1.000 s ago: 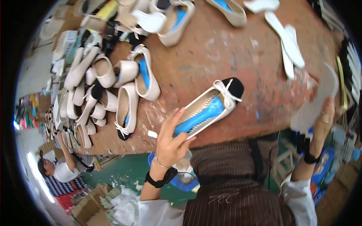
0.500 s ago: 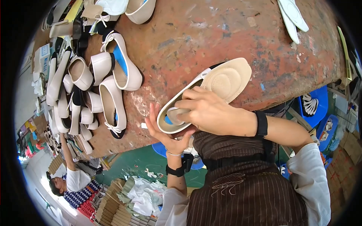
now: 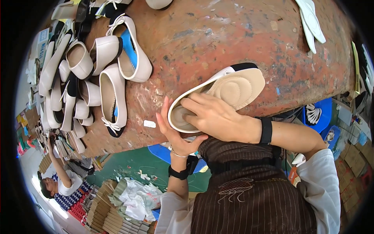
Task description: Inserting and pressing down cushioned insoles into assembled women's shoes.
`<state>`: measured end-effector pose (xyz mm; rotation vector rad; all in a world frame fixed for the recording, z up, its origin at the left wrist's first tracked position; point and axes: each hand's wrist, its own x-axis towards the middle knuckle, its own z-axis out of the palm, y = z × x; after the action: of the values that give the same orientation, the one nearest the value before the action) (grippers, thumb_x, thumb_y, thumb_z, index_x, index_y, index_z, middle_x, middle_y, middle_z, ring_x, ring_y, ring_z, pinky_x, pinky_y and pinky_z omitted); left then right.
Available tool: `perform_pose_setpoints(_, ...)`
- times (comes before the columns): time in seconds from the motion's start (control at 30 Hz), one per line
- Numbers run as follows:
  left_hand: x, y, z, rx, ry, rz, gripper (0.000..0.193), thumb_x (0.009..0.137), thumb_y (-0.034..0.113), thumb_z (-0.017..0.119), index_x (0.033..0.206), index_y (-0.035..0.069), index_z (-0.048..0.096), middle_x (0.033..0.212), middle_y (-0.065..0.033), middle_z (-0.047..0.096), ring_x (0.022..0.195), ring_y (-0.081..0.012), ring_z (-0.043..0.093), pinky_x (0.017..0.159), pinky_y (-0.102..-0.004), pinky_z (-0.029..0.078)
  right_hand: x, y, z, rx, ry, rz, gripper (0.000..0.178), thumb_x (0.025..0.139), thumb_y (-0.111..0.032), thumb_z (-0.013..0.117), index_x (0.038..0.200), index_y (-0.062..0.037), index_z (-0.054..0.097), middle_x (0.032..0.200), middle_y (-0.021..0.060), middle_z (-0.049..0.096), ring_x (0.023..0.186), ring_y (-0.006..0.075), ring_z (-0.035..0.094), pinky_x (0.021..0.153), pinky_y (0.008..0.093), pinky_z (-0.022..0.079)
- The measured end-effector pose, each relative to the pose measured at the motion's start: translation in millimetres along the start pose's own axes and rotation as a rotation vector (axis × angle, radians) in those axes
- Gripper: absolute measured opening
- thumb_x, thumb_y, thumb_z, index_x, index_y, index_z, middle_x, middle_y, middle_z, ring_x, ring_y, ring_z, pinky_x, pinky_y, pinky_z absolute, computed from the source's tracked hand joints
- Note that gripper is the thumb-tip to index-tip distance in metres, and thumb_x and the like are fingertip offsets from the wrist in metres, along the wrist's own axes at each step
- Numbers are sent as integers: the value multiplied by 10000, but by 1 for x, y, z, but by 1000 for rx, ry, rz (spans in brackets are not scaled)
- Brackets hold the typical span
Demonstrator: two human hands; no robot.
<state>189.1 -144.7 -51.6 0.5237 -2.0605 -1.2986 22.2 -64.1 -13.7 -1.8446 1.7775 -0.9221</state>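
A cream flat shoe (image 3: 223, 72) with a black toe lies tilted at the table's near edge, its heel toward the left. My left hand (image 3: 178, 143) cups the heel, thumb on the near side and fingers on the far side. Inside the shoe my right hand (image 3: 221, 117) has bent fingers on the heel part of a beige padded insole (image 3: 235, 92). The insole's broad front part lies over the shoe's toe end, outside the opening. My right hand hides the insole's middle.
Several cream shoes (image 3: 113, 93) with black toes and bows crowd the table's left side. A small white label (image 3: 149, 124) lies near my left hand. White insoles (image 3: 311, 25) rest at the far right. A blue bin (image 3: 322, 113) stands below the right edge. Another person (image 3: 64, 183) works at lower left.
The insole's heel end, raised between my right fingers before, now lies down in the shoe's heel, covering the blue patch. The white label beside my left hand is more exposed.
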Motion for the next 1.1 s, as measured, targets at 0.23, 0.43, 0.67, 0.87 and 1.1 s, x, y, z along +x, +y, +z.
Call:
perform_pose_setpoints(0.23, 15, 7, -12, 185, -82, -18, 655, 910, 396, 642, 1410, 29, 429, 1518, -314, 351, 1368, -429, 413, 1121, -513, 336, 3, 3, 12, 69, -1, -261, 325, 774, -157, 649, 1065, -29, 719, 1223, 153, 676, 1221, 259, 613, 1087, 347, 454)
perform_pose_setpoints(0.43, 14, 7, -5, 159, -7, -69, 174, 913, 185, 459, 1019, 48, 443, 1471, -306, 431, 1325, -391, 453, 1136, -501, 290, -17, -12, -6, -308, -44, 71, 228, 769, -168, 635, 894, -35, 771, 1106, 160, 727, 1158, 264, 657, 1198, 395, 297)
perform_pose_setpoints(0.67, 6, 40, 20, 158, 55, -141, 376, 876, 154, 602, 1179, 7, 435, 1546, -329, 261, 1415, -444, 317, 1143, -510, 277, -24, 2, -40, -473, 118, 52, 402, 747, -147, 692, 1141, -74, 720, 1207, 150, 688, 1220, 271, 611, 1186, 431, 299)
perform_pose_setpoints(0.87, 3, 78, 65, 481, -128, -128, 591, 709, 99, 828, 1231, 22, 563, 1507, -315, 322, 1245, -495, 491, 979, -478, 471, 5, 16, -89, -226, 569, 365, 447, 740, -139, 766, 1164, -46, 658, 1167, 174, 657, 1071, 359, 649, 974, 413, 466)
perform_pose_setpoints(1.1, 19, 94, 67, 738, -429, -73, 368, 700, 174, 771, 1042, 51, 714, 1074, -105, 652, 853, -327, 591, 624, -412, 522, -38, -35, -67, -256, 176, 259, 409, 752, 21, 641, 1154, 18, 564, 1185, 213, 606, 1106, 396, 612, 1103, 530, 365)
